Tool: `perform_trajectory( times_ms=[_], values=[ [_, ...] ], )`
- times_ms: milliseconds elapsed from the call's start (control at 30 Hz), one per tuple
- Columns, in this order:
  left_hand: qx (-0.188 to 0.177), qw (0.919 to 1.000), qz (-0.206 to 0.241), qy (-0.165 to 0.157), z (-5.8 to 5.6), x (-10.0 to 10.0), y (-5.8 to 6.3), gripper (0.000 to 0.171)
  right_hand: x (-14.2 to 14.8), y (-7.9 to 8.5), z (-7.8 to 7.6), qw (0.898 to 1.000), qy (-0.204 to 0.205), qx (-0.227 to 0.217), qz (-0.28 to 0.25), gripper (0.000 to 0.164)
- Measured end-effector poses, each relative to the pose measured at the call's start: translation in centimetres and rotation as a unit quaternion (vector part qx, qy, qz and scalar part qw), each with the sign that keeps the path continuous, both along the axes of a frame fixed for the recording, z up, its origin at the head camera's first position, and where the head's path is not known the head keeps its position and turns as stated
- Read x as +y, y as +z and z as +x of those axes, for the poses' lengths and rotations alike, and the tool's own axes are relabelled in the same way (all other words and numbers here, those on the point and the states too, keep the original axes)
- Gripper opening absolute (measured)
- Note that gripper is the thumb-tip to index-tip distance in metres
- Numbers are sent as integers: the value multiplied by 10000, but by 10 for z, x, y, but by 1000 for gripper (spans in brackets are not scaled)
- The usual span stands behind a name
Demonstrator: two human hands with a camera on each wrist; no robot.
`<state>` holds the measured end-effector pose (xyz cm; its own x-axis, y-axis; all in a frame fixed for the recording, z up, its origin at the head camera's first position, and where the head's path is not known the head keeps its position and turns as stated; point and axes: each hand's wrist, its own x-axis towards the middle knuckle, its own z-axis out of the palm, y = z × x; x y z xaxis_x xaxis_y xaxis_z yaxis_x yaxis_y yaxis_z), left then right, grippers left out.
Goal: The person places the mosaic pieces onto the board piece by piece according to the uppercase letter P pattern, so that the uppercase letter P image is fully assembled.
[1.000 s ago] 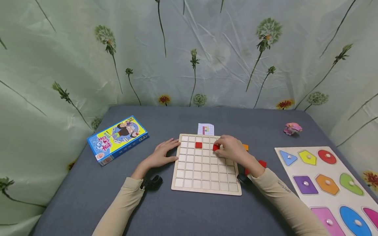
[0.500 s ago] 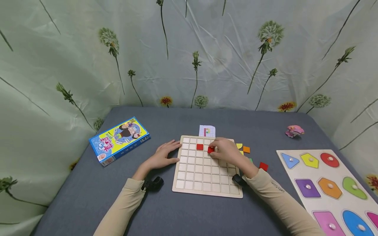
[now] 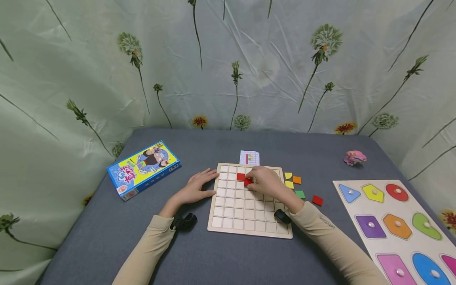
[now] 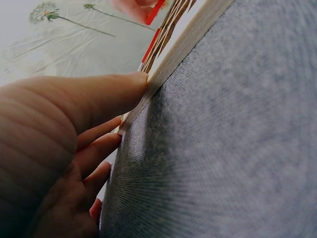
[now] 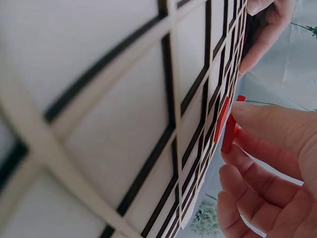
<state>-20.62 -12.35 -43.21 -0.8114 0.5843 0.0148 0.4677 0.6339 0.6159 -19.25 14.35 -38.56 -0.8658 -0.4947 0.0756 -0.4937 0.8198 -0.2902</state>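
A wooden grid board (image 3: 235, 230) with white square cells lies on the grey cloth. My right hand (image 3: 268, 183) pinches a red square tile (image 5: 231, 130) between thumb and fingers, close over the board's upper part. Just left of it, another red tile (image 3: 240, 177) sits in a cell. At the board's left edge rests my left hand (image 3: 194, 190), fingers spread and thumb tip against the rim, as the left wrist view also shows. A small printed card (image 3: 249, 158) with a coloured grid pattern pokes out past the board's far edge.
Right of the board lie yellow tiles (image 3: 289, 185), an orange tile (image 3: 297, 180), a green tile (image 3: 300, 194) and a loose red tile (image 3: 318, 200). Farther right are a knobbed shape puzzle (image 3: 382, 209) and a pink toy (image 3: 354, 157). A blue-yellow box (image 3: 144, 170) lies left.
The right hand has carried its red tile leftward across the board, up beside the seated red one. Tiles right of the board have come into sight. My left hand stays put.
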Motion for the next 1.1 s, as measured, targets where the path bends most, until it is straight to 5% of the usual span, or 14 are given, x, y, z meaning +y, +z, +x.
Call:
perform_trajectory(
  times_ms=[1100],
  values=[
    [90,9999,12,-62,-1,0,-2,62,-15,-7,-3,9995,251,203,-12,17]
  ],
)
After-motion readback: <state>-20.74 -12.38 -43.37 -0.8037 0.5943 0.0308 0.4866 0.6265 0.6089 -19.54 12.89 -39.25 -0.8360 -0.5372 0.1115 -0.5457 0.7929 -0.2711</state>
